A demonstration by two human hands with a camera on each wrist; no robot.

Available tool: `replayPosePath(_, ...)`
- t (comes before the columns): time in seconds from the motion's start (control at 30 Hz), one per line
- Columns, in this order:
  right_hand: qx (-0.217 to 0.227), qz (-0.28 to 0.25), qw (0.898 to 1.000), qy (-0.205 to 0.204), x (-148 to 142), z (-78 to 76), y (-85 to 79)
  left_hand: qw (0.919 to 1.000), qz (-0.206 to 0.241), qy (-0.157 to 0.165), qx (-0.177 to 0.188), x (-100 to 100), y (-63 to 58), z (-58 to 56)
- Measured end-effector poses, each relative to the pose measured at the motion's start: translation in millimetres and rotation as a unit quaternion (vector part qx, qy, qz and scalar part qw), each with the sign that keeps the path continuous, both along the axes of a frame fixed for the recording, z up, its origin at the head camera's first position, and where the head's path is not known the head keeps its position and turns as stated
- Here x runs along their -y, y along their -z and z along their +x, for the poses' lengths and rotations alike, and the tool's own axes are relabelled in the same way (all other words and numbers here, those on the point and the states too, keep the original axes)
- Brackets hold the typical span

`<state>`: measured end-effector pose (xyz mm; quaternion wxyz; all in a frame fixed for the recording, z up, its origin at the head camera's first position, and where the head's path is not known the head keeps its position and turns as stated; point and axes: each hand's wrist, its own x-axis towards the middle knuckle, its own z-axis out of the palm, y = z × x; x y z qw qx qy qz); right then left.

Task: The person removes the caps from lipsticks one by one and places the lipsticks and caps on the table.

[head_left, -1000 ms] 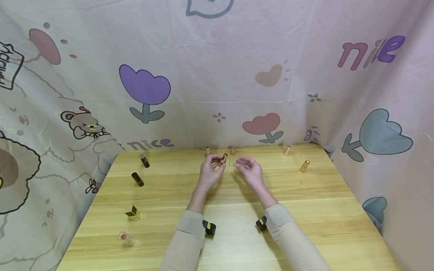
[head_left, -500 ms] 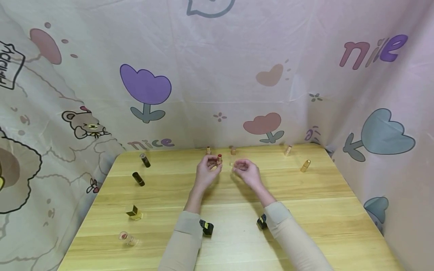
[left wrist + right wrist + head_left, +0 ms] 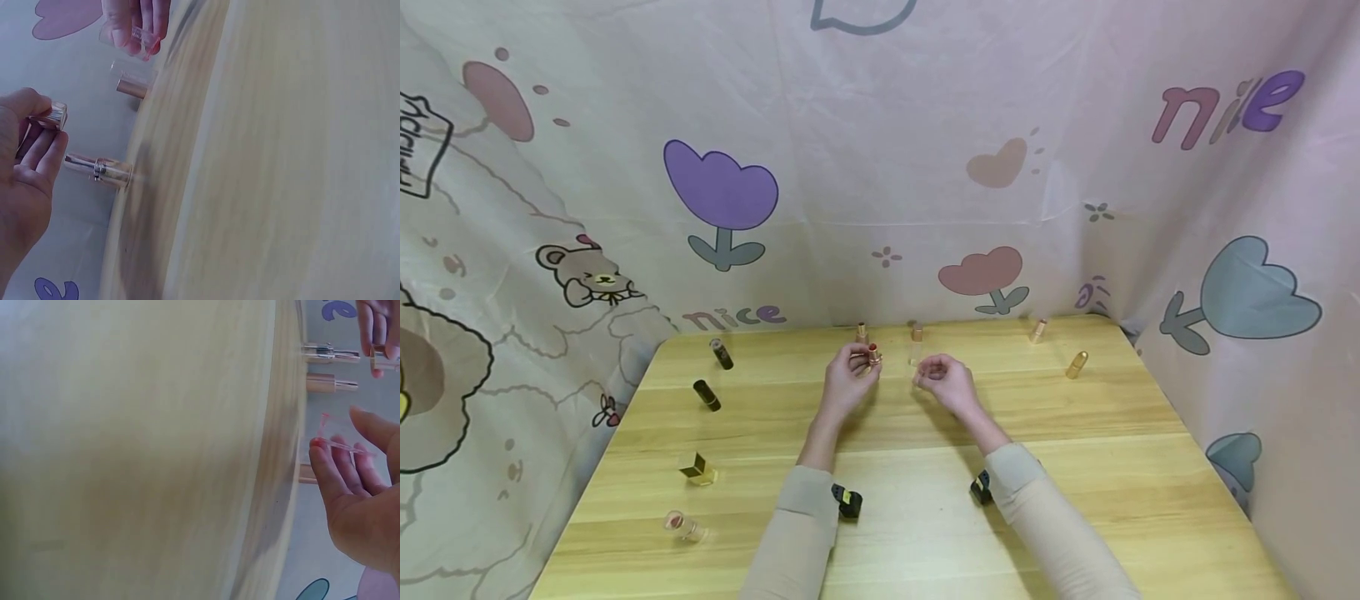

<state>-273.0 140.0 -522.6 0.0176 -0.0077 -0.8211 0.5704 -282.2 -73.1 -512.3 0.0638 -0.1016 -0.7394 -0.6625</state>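
My left hand (image 3: 848, 379) pinches an uncapped lipstick (image 3: 874, 354) above the far part of the table, its red tip upright. In the left wrist view, the lipstick's shiny gold tube (image 3: 56, 115) shows between thumb and fingers. To the right, my right hand (image 3: 951, 385) holds a small clear cap (image 3: 340, 447) with a reddish rim at its fingertips. Beyond the hands stand a gold-coloured lipstick tube (image 3: 862, 332) and a rose-gold piece (image 3: 917, 332), with something clear in front of the latter. My left hand partly hides the tube's foot.
On the table's left stand two dark tubes (image 3: 723, 357) (image 3: 707, 396), a gold-and-black lipstick (image 3: 697, 469) and a clear-capped one (image 3: 683, 527). A pink-gold tube (image 3: 1038, 331) and a gold bullet-shaped lipstick (image 3: 1077, 365) are at the far right. A printed curtain (image 3: 880, 167) borders the table.
My left hand has moved left with the lipstick, away from the right hand, and the lipstick now points more upright. My right hand stays nearly in place.
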Motion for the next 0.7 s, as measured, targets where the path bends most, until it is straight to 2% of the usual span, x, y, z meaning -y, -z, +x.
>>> replayPosePath(0.17, 0.004, 0.008, 1.0, -0.007, -0.1, 0.2, -0.6, 0.9999, 0.004, -0.001, 0.017, 5.4, 2.6, 0.5)
replayPosePath(0.5, -0.002, 0.03, 0.999, -0.02, -0.9, -0.2, 1.9, 0.9997, -0.001, -0.008, 0.021, 11.8, 6.2, 0.8)
replayPosePath(0.7, -0.001, 0.042, 0.999, -0.023, -1.4, -1.6, 4.8, 0.9994, -0.019, -0.012, 0.028, 17.8, 9.5, 0.1)
